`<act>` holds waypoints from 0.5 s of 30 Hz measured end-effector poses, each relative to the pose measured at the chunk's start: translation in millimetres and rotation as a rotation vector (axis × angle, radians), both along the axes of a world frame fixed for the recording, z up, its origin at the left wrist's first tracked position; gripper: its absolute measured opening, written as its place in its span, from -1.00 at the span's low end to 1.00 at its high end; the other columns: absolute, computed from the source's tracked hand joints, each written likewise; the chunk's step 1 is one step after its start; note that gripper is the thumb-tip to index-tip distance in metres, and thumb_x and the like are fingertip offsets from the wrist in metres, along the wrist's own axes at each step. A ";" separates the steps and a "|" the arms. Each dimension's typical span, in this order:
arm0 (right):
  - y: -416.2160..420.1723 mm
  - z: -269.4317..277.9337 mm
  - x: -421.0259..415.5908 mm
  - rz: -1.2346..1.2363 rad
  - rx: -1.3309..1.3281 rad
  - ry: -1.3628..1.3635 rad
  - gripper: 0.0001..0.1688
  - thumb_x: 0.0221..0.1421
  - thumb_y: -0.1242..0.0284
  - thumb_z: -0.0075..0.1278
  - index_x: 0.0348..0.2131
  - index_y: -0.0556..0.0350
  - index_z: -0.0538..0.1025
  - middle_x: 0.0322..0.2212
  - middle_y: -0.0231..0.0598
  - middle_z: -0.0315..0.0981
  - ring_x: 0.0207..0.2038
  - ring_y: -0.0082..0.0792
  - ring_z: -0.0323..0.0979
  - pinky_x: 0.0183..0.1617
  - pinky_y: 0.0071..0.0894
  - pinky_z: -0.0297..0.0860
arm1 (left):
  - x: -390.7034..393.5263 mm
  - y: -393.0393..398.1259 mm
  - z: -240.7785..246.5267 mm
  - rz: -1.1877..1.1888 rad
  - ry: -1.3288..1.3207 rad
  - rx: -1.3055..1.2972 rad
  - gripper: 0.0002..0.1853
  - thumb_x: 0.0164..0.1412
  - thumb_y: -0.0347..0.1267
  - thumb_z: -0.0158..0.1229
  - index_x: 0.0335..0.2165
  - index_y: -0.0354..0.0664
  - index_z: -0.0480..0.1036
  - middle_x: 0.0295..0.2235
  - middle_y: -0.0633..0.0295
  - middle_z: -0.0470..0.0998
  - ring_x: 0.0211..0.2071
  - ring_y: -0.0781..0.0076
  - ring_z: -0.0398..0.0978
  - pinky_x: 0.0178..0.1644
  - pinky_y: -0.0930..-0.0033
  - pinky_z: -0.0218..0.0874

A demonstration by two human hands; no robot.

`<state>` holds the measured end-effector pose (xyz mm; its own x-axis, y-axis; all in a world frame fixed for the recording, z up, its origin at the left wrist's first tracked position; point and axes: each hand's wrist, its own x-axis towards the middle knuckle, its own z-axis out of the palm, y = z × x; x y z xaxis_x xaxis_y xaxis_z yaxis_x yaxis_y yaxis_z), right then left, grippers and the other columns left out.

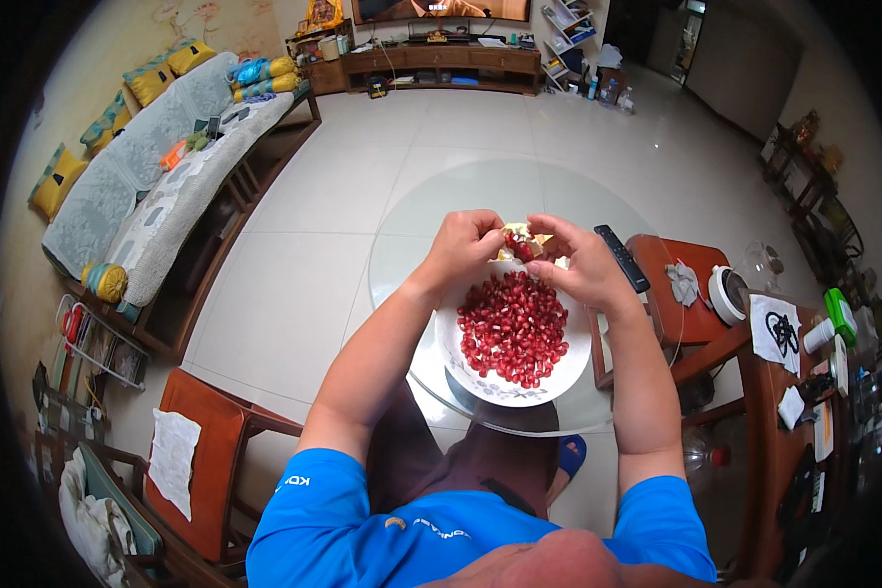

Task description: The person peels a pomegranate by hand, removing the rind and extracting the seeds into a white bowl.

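A white bowl [525, 393] with a grey floral pattern stands before me on a round glass table [441, 198]. Loose red pomegranate seeds [514, 331] fill much of it. Just above the bowl's far rim is a piece of pomegranate [520, 246], with pale rind and red seeds showing. My left hand [467, 239] grips its left side with bent fingers. On the other side, the fingers of my right hand [573, 257] curve around the piece, thumb towards the bowl. Pale rind bits show by both hands near the far rim; what lies behind them is hidden.
A black remote control [621, 257] lies right of my right hand. Beyond it, a wooden stool [672, 294] holds a crumpled tissue [682, 283] and a white round appliance [726, 294]. Left are a long sofa [154, 198] and a wooden chair [206, 456] with a white cloth.
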<state>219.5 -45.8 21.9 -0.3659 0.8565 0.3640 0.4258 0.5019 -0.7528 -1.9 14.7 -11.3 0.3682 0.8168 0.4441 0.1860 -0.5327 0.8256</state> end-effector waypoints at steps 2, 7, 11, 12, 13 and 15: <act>2.0 -3.6 -1.2 0.035 -0.003 0.093 -0.42 0.18 0.41 0.17 0.12 0.27 0.40 -0.13 -0.10 0.57 -0.24 -0.42 0.56 -0.14 -0.43 0.50 | -0.6 2.0 -0.1 0.000 -0.007 0.010 -0.76 0.12 -0.37 0.07 -0.49 -0.37 0.53 -0.64 0.26 0.52 -0.57 0.61 0.45 -0.47 0.48 0.26; 11.5 -18.5 -14.3 0.017 -0.245 0.334 -0.54 0.30 0.32 0.06 0.06 0.26 0.45 -0.32 -0.29 0.57 -0.42 -0.60 0.47 -0.35 -0.57 0.43 | 1.1 2.5 -1.2 -0.016 -0.051 0.012 -0.76 0.13 -0.37 0.08 -0.48 -0.36 0.54 -0.64 0.26 0.53 -0.58 0.61 0.45 -0.49 0.48 0.27; 9.4 -22.9 -18.3 0.002 -0.284 0.323 -0.57 0.27 0.38 0.07 0.04 0.27 0.45 -0.35 -0.32 0.56 -0.41 -0.60 0.47 -0.36 -0.57 0.40 | 1.2 1.4 0.0 -0.001 -0.036 0.029 -0.76 0.12 -0.37 0.08 -0.48 -0.35 0.55 -0.65 0.26 0.53 -0.60 0.62 0.44 -0.51 0.47 0.27; 8.8 -22.2 -18.3 0.012 -0.297 0.332 -0.57 0.26 0.40 0.07 0.04 0.27 0.45 -0.34 -0.32 0.55 -0.40 -0.59 0.47 -0.35 -0.58 0.40 | 0.7 0.8 1.1 -0.006 -0.045 0.032 -0.76 0.12 -0.36 0.09 -0.48 -0.35 0.55 -0.66 0.26 0.53 -0.60 0.61 0.44 -0.51 0.47 0.26; 8.7 -21.2 -18.3 0.024 -0.310 0.339 -0.57 0.25 0.42 0.08 0.05 0.27 0.45 -0.34 -0.33 0.55 -0.39 -0.59 0.47 -0.34 -0.58 0.40 | 1.0 -0.6 1.9 -0.004 -0.053 0.042 -0.76 0.11 -0.36 0.09 -0.48 -0.35 0.55 -0.66 0.25 0.52 -0.60 0.61 0.44 -0.51 0.47 0.26; 9.1 -19.2 -17.7 0.045 -0.347 0.356 -0.54 0.22 0.47 0.09 0.07 0.28 0.42 -0.29 -0.33 0.54 -0.34 -0.59 0.47 -0.29 -0.58 0.42 | 0.4 -2.4 4.8 0.008 -0.050 0.059 -0.75 0.10 -0.35 0.09 -0.48 -0.36 0.55 -0.67 0.24 0.52 -0.61 0.60 0.43 -0.51 0.46 0.26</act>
